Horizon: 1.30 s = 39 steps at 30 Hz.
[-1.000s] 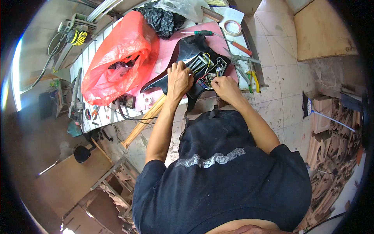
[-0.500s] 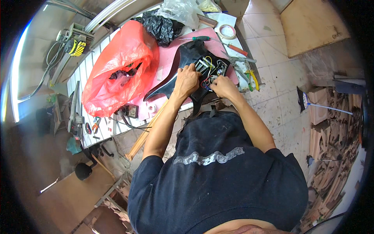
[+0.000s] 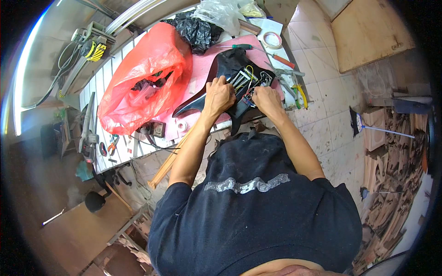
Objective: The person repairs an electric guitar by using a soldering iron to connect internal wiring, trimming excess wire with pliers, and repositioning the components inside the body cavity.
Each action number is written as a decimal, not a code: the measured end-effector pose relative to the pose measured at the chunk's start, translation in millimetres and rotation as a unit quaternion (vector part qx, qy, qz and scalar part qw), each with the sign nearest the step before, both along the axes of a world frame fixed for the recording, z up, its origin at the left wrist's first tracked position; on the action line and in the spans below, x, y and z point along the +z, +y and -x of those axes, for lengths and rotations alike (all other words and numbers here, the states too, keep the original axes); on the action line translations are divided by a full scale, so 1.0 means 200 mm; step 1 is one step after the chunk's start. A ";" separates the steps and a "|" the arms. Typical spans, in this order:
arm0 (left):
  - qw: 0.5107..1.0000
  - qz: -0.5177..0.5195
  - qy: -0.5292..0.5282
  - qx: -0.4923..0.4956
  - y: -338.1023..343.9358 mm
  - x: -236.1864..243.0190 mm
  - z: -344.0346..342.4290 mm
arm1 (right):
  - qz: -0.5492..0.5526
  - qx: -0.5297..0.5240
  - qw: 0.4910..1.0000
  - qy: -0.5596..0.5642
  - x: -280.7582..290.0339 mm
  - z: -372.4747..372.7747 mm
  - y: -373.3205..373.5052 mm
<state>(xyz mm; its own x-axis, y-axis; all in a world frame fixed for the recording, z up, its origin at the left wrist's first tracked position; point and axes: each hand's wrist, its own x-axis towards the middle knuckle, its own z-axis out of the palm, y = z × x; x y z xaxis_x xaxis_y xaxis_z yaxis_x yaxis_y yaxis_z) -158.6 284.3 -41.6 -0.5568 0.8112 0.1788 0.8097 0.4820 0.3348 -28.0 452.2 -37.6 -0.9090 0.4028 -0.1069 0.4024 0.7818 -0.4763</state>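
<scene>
Setting: workshop with a white slatted counter (image 3: 99,87) under a pink mat (image 3: 202,69), tiled floor beside it.
Guitar: glossy black electric guitar body (image 3: 230,69) lies on the mat, its wiring cavity with coloured wires (image 3: 248,80) open.
Left hand (image 3: 220,94): grip curled onto the body's edge beside the cavity.
Right hand (image 3: 266,99): fingers bent at the wires; whether they pinch one cannot be told.
Nearby: crumpled red plastic bag (image 3: 147,73), black bag (image 3: 195,30), roll of white tape (image 3: 272,40).

Instrument repair workshop, cluttered.
Black guitar body (image 3: 230,78) with exposed wiring on a pink-topped workbench (image 3: 202,69); screwdrivers (image 3: 281,60), pliers (image 3: 299,92) and tape roll (image 3: 272,40) alongside; power tool (image 3: 90,46) at wall; stacked wood offcuts (image 3: 391,175) on tiled floor (image 3: 322,124).
</scene>
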 end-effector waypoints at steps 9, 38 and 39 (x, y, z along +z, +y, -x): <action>0.999 0.031 -0.010 -0.035 0.02 0.07 0.01 | -0.016 0.029 0.999 0.000 -0.08 0.00 0.02; 0.993 0.005 -0.110 -0.053 -0.09 0.02 -0.02 | -0.015 0.054 0.998 0.020 -0.07 -0.02 0.08; 0.994 0.004 -0.081 -0.067 -0.09 0.03 -0.03 | -0.015 0.055 0.998 0.021 -0.07 -0.02 0.09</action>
